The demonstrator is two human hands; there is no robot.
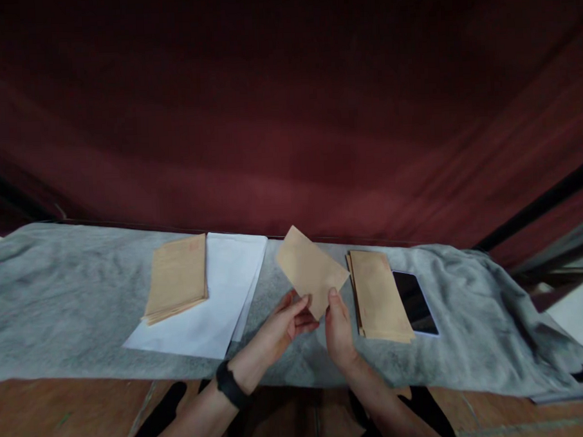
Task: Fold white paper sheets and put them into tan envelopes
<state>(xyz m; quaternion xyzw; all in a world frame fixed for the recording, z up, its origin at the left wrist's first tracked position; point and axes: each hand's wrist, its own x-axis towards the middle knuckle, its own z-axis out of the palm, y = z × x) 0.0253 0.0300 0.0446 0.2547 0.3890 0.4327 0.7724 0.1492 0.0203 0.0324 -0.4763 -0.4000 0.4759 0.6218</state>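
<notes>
Between my two hands a brown paper envelope [310,266] is held tilted above the grey cloth. My left hand [289,325], below a dark wristband, pinches its lower left edge with the thumb on top. Gripping the lower right edge is my right hand [339,326], its thumb lying on the paper and its other fingers mostly hidden behind. A stack of brown envelopes [378,295] lies just right of my right hand. Farther left, another envelope pile [178,275] rests on white paper sheets [231,279].
Grey cloth [82,298] covers the long narrow surface. A phone or tablet with a dark screen [415,302] lies partly beside the right stack. Dark red fabric [288,148] rises behind. White material [578,315] shows at the far right, and tiled floor [78,414] lies below.
</notes>
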